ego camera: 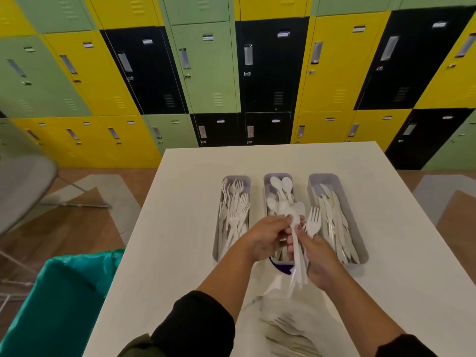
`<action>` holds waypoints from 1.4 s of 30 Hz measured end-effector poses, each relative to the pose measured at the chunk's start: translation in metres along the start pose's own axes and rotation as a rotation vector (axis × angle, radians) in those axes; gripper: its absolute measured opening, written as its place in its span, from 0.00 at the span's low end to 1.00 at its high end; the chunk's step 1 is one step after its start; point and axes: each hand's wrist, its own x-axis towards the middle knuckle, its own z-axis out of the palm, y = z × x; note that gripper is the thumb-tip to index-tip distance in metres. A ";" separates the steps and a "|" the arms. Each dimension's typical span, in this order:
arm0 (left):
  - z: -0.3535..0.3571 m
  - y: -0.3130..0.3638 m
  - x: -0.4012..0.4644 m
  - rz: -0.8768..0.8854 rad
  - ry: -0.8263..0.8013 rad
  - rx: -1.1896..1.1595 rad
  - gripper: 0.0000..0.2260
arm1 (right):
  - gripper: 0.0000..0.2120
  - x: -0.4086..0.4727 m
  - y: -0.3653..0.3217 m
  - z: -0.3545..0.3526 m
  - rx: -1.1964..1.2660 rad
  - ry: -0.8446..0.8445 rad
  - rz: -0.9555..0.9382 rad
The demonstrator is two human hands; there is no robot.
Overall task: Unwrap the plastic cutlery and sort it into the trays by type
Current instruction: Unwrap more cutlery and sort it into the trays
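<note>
Nearest me, short of the middle tray [268, 184], I see a heap of wrapped cutlery [286, 328] on the white table [180, 228]. Over that tray's near end my left hand [265, 238] pinches a spoon [295, 220] by its bowl, and my right hand [319, 258] is closed on a fork [313, 222], the spoon's handle and a clear wrapper [296, 279]. Left of the middle tray sits the fork tray [247, 179], right of it the knife tray [342, 191]. Beyond stand coloured lockers [206, 68].

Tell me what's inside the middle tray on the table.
The middle tray holds white plastic spoons, visible at its far end. The left hand and right hand cover its near half, so what lies there can't be seen.
</note>
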 end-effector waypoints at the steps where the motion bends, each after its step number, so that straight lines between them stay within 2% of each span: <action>1: 0.002 -0.001 0.003 0.034 0.022 -0.008 0.11 | 0.12 0.000 -0.002 -0.002 -0.014 0.014 0.003; 5: 0.013 0.005 0.019 0.189 0.186 0.129 0.09 | 0.14 -0.004 -0.005 -0.016 -0.149 0.047 -0.007; 11: 0.012 0.033 0.036 0.398 0.467 0.116 0.11 | 0.14 0.002 -0.004 -0.039 -0.212 0.072 -0.032; 14: 0.008 0.039 0.046 0.482 0.591 0.228 0.10 | 0.14 0.004 -0.006 -0.049 -0.255 0.093 -0.055; 17: 0.002 0.034 0.052 0.472 0.632 0.405 0.07 | 0.14 0.006 -0.006 -0.055 -0.252 0.099 -0.049; 21: -0.003 0.016 0.056 0.374 0.662 0.863 0.08 | 0.09 0.009 -0.009 -0.058 -0.204 0.093 -0.046; 23: 0.001 0.011 0.049 0.346 0.703 0.854 0.13 | 0.07 0.010 -0.010 -0.058 -0.131 0.088 -0.031; 25: 0.008 0.011 0.040 0.369 0.738 0.870 0.14 | 0.09 0.011 -0.011 -0.056 -0.073 0.069 -0.023; 26: 0.011 0.013 0.035 0.339 0.713 0.924 0.13 | 0.10 0.013 -0.011 -0.055 -0.047 0.054 -0.027; 28: 0.017 0.012 0.027 0.196 0.524 0.929 0.16 | 0.11 0.014 -0.010 -0.051 0.001 0.024 -0.050; 30: 0.024 0.011 0.015 -0.029 0.261 0.762 0.19 | 0.12 0.015 -0.011 -0.045 0.021 0.022 -0.075; 32: 0.032 0.008 0.003 -0.222 0.064 0.625 0.20 | 0.11 0.016 -0.011 -0.040 0.035 0.041 -0.087; 34: 0.040 0.001 -0.009 -0.267 -0.038 0.555 0.18 | 0.11 0.017 -0.011 -0.032 0.051 0.071 -0.096; 36: 0.044 -0.007 -0.017 -0.174 -0.014 0.565 0.16 | 0.12 0.018 -0.010 -0.023 0.060 0.076 -0.109; 39: 0.040 -0.017 -0.020 0.019 0.175 0.644 0.14 | 0.09 0.018 -0.006 -0.008 -0.081 0.075 -0.110; 42: 0.024 -0.015 -0.028 0.163 0.351 0.555 0.09 | 0.11 0.016 0.005 0.010 -0.165 0.034 -0.118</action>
